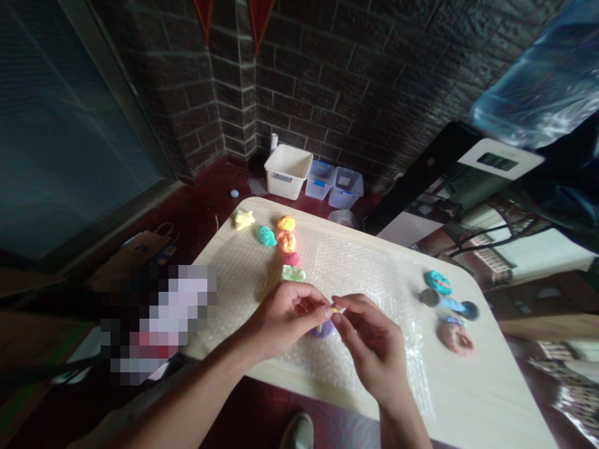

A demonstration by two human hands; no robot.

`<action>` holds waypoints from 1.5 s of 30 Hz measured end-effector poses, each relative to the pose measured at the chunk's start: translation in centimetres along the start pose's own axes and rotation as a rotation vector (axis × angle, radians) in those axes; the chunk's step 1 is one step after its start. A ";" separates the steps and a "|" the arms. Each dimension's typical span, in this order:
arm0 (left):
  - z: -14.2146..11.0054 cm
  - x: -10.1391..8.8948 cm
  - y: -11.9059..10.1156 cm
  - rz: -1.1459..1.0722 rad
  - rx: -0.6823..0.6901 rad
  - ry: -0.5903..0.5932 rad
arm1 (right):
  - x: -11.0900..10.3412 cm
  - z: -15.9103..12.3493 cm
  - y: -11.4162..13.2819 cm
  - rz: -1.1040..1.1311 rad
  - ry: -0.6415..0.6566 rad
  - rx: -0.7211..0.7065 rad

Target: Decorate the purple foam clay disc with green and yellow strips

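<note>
My left hand (292, 317) and my right hand (372, 349) meet above the table, fingertips pinched together. Between them is a small piece of yellow-and-whitish material (337, 308), mostly covered by the fingers; it looks like modelling clay. Just below the fingertips, a purple clay-like lump (324, 330) lies on the bubble wrap (365, 262), partly hidden. Beyond my left hand sit a pale green piece (293, 272), a pink one (292, 259) and two orange lumps, the nearer orange lump (286, 242) and the farther orange lump (286, 222).
On the table (491, 399), a teal piece (266, 236) and yellow shape (244, 219) sit far left. At right are a turquoise disc (438, 282), a blue dumbbell-like piece (452, 304) and a pinkish ring (456, 337). Beyond stands a white bin (287, 178).
</note>
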State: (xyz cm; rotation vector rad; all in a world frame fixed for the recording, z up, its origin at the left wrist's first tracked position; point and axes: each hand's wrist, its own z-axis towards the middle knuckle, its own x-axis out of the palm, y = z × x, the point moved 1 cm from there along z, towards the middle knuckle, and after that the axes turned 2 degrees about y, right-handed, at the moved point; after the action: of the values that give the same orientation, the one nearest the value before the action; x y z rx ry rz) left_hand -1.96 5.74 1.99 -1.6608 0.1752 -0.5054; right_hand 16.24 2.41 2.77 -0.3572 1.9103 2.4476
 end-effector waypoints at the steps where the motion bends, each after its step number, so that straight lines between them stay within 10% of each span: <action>1: 0.0 0.0 0.0 0.007 0.009 -0.002 | 0.0 0.0 0.0 0.001 -0.007 0.014; 33: 0.0 0.2 -0.1 0.035 -0.011 -0.013 | -0.8 -0.3 -0.5 0.010 -0.014 0.167; 45: 0.4 -1.1 -0.4 0.156 -0.013 -0.260 | -3.9 0.6 -5.0 -0.013 0.019 0.337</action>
State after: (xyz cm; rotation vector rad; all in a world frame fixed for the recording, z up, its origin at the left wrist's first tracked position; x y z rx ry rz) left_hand -2.79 6.61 2.06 -1.6923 0.1152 -0.1688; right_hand 20.72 4.73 -1.18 -0.3783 2.2657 2.0651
